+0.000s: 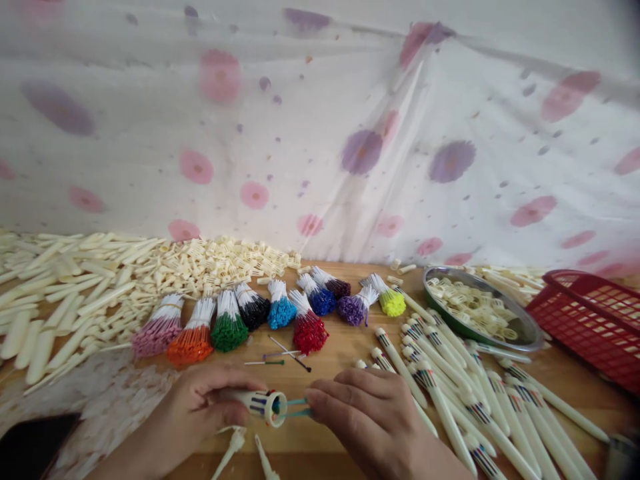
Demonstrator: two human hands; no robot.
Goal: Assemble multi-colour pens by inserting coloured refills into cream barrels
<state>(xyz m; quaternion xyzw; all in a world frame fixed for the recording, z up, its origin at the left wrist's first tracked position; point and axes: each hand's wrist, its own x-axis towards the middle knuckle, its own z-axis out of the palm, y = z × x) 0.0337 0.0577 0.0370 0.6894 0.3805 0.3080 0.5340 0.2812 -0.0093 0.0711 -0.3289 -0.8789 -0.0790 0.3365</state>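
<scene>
My left hand (210,400) is closed around a cream multicolour pen barrel (257,403), its open end facing right and coloured pieces showing in its slots. In my right hand (367,413) are light-blue tweezers (297,407), two thin prongs whose tips reach into the barrel's open mouth. What the tips touch inside cannot be made out. Just beyond the hands lie a few loose refills (290,353) with coloured ends. Behind them stand bundles of white-stemmed refills, among them a red bundle (309,327), a green bundle (229,323) and an orange bundle (191,337).
Cream pen parts (215,260) are heaped at the back left. Several pens (450,373) lie on the right, before a metal bowl (470,307) of small cream parts and a red basket (590,327). A dark phone-like object (35,443) is at lower left; a flowered sheet (310,120) hangs behind.
</scene>
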